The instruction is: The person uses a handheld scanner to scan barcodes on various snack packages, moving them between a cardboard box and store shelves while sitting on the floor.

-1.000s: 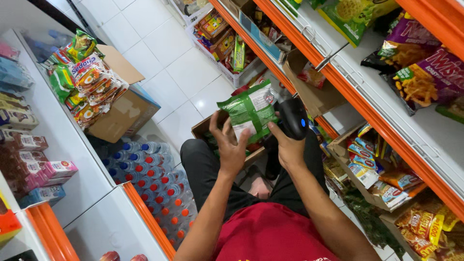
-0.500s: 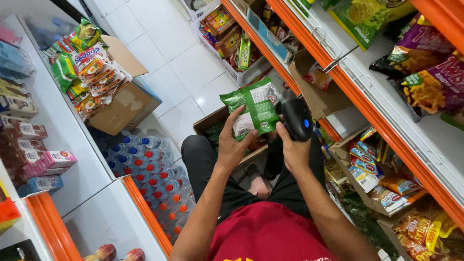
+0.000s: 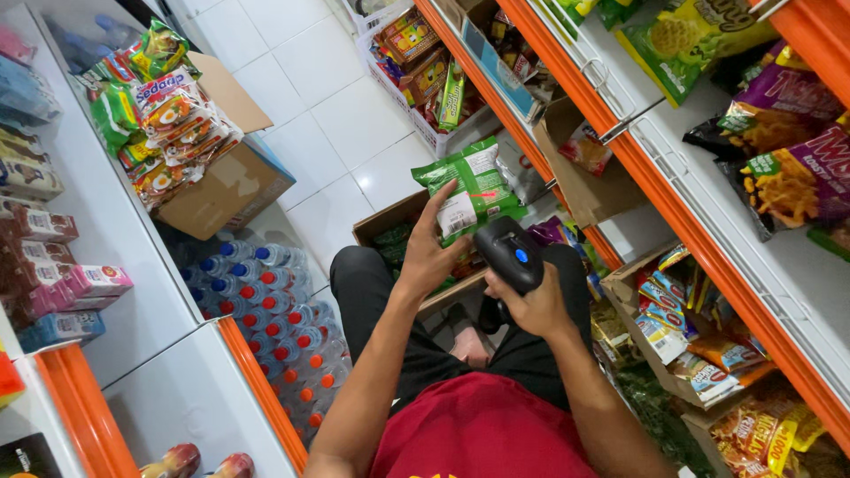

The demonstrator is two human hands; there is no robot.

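Your left hand [image 3: 431,252] grips the green snack bag [image 3: 471,188] upright just above the black scanner [image 3: 506,254], which your right hand [image 3: 531,305] clasps (red beam on the bag)

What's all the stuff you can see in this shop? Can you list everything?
green snack packet: one, green and white, held up in the left hand
barcode scanner: one, black with a blue button, in the right hand, a red line of light on the packet
cardboard boxes: several, brown, on the floor and shelves
noodle packets: many, mixed colours, piled in the left box
water bottles: many, clear with blue, red and orange caps, on the floor
shelves: white with orange edges, both sides, full of snack bags
floor tiles: white
left hand: grips the packet
right hand: grips the scanner
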